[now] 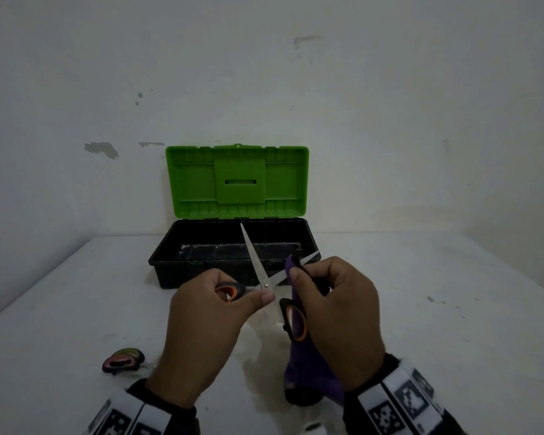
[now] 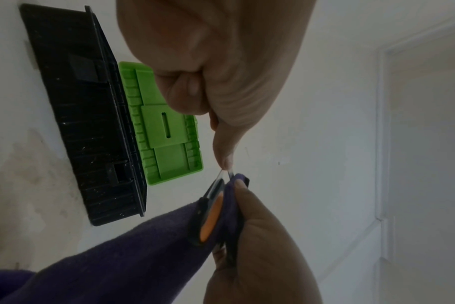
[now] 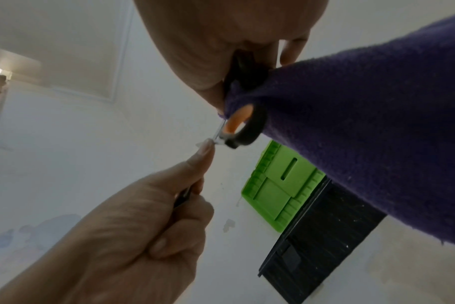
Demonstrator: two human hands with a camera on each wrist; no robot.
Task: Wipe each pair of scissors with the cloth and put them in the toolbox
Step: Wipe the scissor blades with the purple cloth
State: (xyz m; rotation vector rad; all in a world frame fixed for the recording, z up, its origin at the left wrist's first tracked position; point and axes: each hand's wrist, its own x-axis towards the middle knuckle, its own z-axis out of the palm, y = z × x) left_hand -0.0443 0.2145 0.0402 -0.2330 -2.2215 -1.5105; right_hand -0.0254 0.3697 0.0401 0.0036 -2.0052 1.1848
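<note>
Scissors [image 1: 252, 251] with black and orange handles are held above the table, blades spread, in front of the toolbox [image 1: 170, 262]. My left hand [image 1: 248, 295] grips one handle, its thumb by the pivot. My right hand [image 1: 299, 271] pinches the purple cloth [image 1: 308, 381] around the right blade, whose tip pokes out; the cloth hangs down to the table. The other handle [image 1: 292, 321] hangs between my hands. In the left wrist view the thumb [image 2: 225, 156] touches the blades above the cloth [image 2: 117, 257]. The right wrist view shows the handle loop [image 3: 244, 125] against the cloth [image 3: 377, 123].
The black toolbox stands open against the wall with its green lid [image 1: 237, 180] upright; nothing shows inside it. Another pair of scissors [image 1: 123, 361] with pink and green handles lies at the near left of the white table [image 1: 421, 309].
</note>
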